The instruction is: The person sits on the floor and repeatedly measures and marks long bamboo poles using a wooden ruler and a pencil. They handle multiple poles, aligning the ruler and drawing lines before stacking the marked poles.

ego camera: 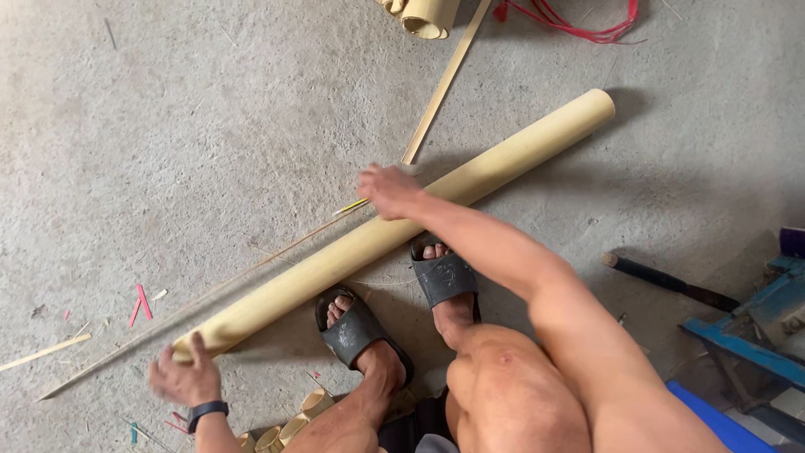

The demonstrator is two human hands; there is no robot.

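While the long pale bamboo pole (394, 226) lies flat on the concrete floor (210, 126), running from about 8 o'clock up to 2 o'clock, the person squats over it with both sandalled feet (402, 306) planted just on the near side, probably so the pole cannot roll toward them. The left hand (186, 376), at 8 o'clock and wearing a dark wristband (207, 410), rests its fingers on the pole's lower end; the fingers are curled onto it rather than wrapped round, so it pins more than grips. The right hand (387, 190), near centre, presses on the pole's middle and seems to pinch a thin yellow-marked strip or tape (352, 206) against it; motion blur means I cannot tell how tightly it is closed. A thin sliver (210, 289) lies alongside the pole, touching or just beside it. A flat split strip (440, 84) runs toward 12 o'clock, ending near rolled bamboo pieces (428, 13). Red cord (579, 21) sits at 1 o'clock. A dark-handled tool (667, 283) lies at 3 o'clock, well apart, next to a blue frame (746, 340). Short cut rings (293, 424) sit at 6 o'clock.
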